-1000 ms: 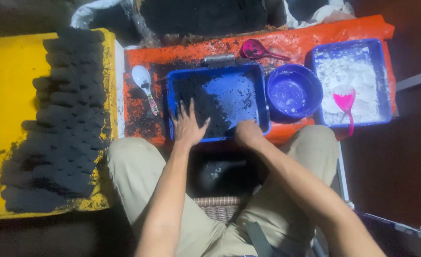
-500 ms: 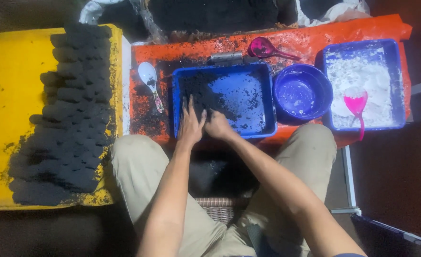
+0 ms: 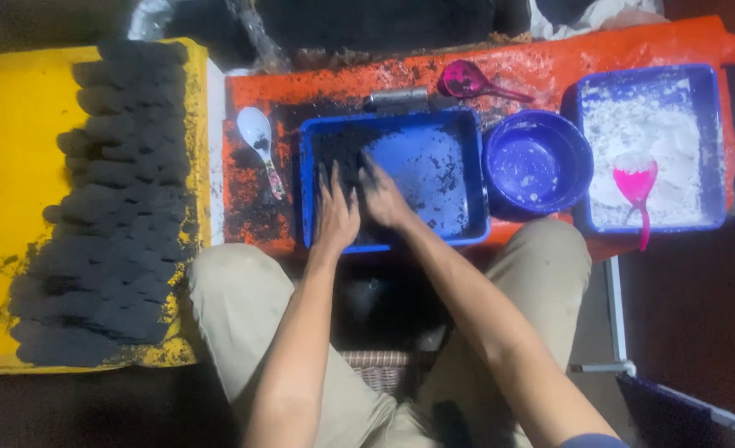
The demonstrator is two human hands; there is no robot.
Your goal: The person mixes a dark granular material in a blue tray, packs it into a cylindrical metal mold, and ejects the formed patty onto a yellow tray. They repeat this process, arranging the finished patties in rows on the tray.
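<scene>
While both hands lie inside the blue rectangular tray [image 3: 473,178], they press side by side on the black powder [image 3: 359,149] spread over its floor. The left hand [image 3: 336,214] rests flat with its fingers spread wide, palm down near the tray's near-left corner, holding nothing. Just beside it, almost touching, the right hand [image 3: 384,197] also lies open and flat on the dark powder, its fingers pointing away from the person and closing on nothing. This tray sits in the middle of an orange sheet [image 3: 317,87] dusted with black crumbs.

Left of the tray, a white spoon [image 3: 259,141] lies on the sheet. Further left, a yellow board [image 3: 10,166] carries rows of black moulded lumps [image 3: 114,207]. Right of the tray stands a round blue bowl [image 3: 537,162], touching or nearly touching the tray's right wall. Beyond the bowl, a second blue tray [image 3: 712,149] holds white powder [image 3: 649,141] and a pink scoop [image 3: 635,184]. Behind the bowl, a magenta scoop [image 3: 467,81] lies on the orange sheet. Beige trouser legs [image 3: 234,307] frame the lower part of the view.
</scene>
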